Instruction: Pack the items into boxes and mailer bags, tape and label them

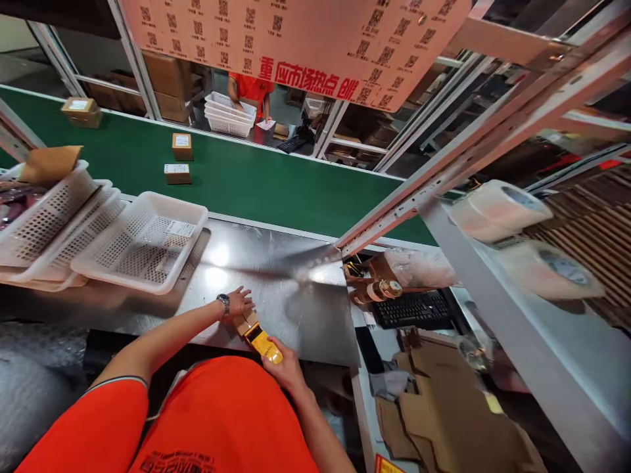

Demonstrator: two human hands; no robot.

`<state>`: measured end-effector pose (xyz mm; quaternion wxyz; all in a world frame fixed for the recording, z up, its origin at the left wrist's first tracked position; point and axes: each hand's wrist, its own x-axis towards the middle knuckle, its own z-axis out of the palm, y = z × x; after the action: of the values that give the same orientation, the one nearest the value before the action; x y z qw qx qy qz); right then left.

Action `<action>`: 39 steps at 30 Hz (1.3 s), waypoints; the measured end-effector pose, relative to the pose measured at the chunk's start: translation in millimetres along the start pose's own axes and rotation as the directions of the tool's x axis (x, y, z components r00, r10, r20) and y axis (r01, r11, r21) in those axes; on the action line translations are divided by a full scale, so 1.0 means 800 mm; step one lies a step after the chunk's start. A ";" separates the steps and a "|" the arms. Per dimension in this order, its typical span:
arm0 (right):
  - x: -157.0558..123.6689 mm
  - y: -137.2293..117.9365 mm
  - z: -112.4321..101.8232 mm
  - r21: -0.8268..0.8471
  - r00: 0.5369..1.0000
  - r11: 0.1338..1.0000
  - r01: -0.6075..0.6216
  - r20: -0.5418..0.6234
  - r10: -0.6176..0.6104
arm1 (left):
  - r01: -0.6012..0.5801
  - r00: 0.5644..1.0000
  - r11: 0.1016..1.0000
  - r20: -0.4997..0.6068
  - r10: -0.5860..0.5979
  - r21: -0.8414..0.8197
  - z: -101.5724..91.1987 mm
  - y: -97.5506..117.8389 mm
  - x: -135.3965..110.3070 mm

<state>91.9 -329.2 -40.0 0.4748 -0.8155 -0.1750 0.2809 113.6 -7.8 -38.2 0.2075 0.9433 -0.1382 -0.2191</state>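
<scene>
My left hand [240, 303], with a watch on the wrist, rests on a small brown cardboard box [245, 322] at the near edge of the steel worktable [276, 282]. My right hand [284, 369] grips a yellow hand-held device [263, 343], probably a tape dispenser or scanner, whose front end touches the box. Both hands are close to my body in orange clothing.
White plastic baskets [142, 243] are stacked at the left of the table. Behind it runs a green conveyor belt [256, 180] with small boxes [181, 146]. Tape rolls [497, 210] sit on a shelf at right; a keyboard [414, 309] and cardboard scraps [444, 401] lie below. Another person in orange [251, 89] works beyond the belt.
</scene>
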 end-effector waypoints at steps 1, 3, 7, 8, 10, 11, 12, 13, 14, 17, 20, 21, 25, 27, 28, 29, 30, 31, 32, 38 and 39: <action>-0.001 0.001 0.000 0.007 1.000 1.000 0.003 0.000 -0.003 | -0.023 1.000 1.000 0.015 0.022 0.009 0.010 0.012 0.002; -0.003 0.004 0.000 0.021 1.000 1.000 0.010 -0.004 -0.010 | -0.059 0.998 0.998 0.033 0.058 0.031 0.027 0.031 0.007; -0.008 -0.003 -0.012 0.040 0.999 0.999 0.017 -0.031 -0.016 | -0.088 0.996 0.996 0.012 0.088 0.028 0.034 0.044 0.014; -0.010 -0.008 -0.020 0.028 0.999 0.999 0.033 -0.043 -0.032 | -0.100 0.995 0.995 0.007 0.100 0.021 0.031 0.043 0.014; -0.015 -0.026 -0.041 -0.017 0.994 0.996 0.089 -0.058 -0.090 | -0.128 0.991 0.991 -0.038 0.127 -0.029 0.022 0.042 0.010; -0.018 -0.038 -0.053 -0.041 0.991 0.992 0.124 -0.052 -0.126 | -0.139 0.988 0.987 -0.079 0.132 -0.083 0.018 0.042 0.007; -0.020 -0.051 -0.065 -0.059 0.988 0.987 0.152 -0.033 -0.154 | -0.147 0.984 0.977 -0.123 0.128 -0.157 0.016 0.042 0.002; -0.021 -0.065 -0.076 -0.071 0.986 0.983 0.168 -0.009 -0.169 | -0.155 0.980 0.957 -0.161 0.118 -0.245 0.015 0.043 -0.002; -0.021 -0.080 -0.085 -0.084 0.984 0.981 0.176 0.013 -0.175 | -0.166 0.976 0.928 -0.189 0.106 -0.333 0.017 0.044 -0.006; -0.009 -0.121 -0.095 -0.134 0.982 0.974 0.184 0.068 -0.176 | -0.209 0.968 0.857 -0.227 0.111 -0.471 0.026 0.042 -0.015; 0.014 -0.157 -0.090 -0.199 0.973 0.956 0.215 0.130 -0.192 | -0.268 0.939 0.848 -0.321 0.123 -0.457 0.035 0.026 -0.023; 0.021 -0.168 -0.090 -0.233 0.967 0.946 0.224 0.171 -0.187 | -0.280 0.929 0.852 -0.348 0.125 -0.443 0.036 0.017 -0.028; 0.043 -0.211 -0.095 -0.408 0.940 0.880 0.241 0.325 -0.106 | -0.261 0.908 0.888 -0.409 0.093 -0.378 0.034 -0.032 -0.060; 0.053 -0.224 -0.094 -0.423 0.932 0.872 0.249 0.349 -0.097 | -0.212 0.902 0.906 -0.430 0.037 -0.366 0.033 -0.057 -0.082; 0.059 -0.226 -0.090 -0.412 0.927 0.874 0.257 0.362 -0.102 | -0.185 0.902 0.911 -0.432 0.008 -0.369 0.033 -0.069 -0.093; 0.066 -0.225 -0.082 -0.399 0.920 0.877 0.266 0.378 -0.107 | -0.161 0.903 0.914 -0.429 -0.015 -0.371 0.033 -0.079 -0.103; 0.075 -0.221 -0.070 -0.386 0.914 0.882 0.272 0.389 -0.113 | -0.138 0.906 0.918 -0.423 -0.034 -0.371 0.033 -0.089 -0.113; 0.084 -0.214 -0.056 -0.369 0.909 0.887 0.278 0.399 -0.119 | -0.117 0.906 0.922 -0.419 -0.052 -0.368 0.033 -0.097 -0.122; 0.093 -0.205 -0.039 -0.346 0.904 0.895 0.282 0.407 -0.128 | -0.099 0.904 0.926 -0.421 -0.069 -0.364 0.033 -0.104 -0.130; 0.145 -0.159 0.056 -0.203 0.896 0.950 0.239 0.422 -0.135 | 0.177 0.912 0.936 -0.306 -0.273 -0.305 0.033 -0.125 -0.150; 0.151 -0.159 0.064 -0.210 0.901 0.952 0.222 0.418 -0.118 | 0.230 0.908 0.927 -0.278 -0.314 -0.297 0.035 -0.124 -0.148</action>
<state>151.5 -166.0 15.6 0.3442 -0.7758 -0.3737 0.3742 14.8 111.3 -63.5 0.3149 0.9412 0.0606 -0.1061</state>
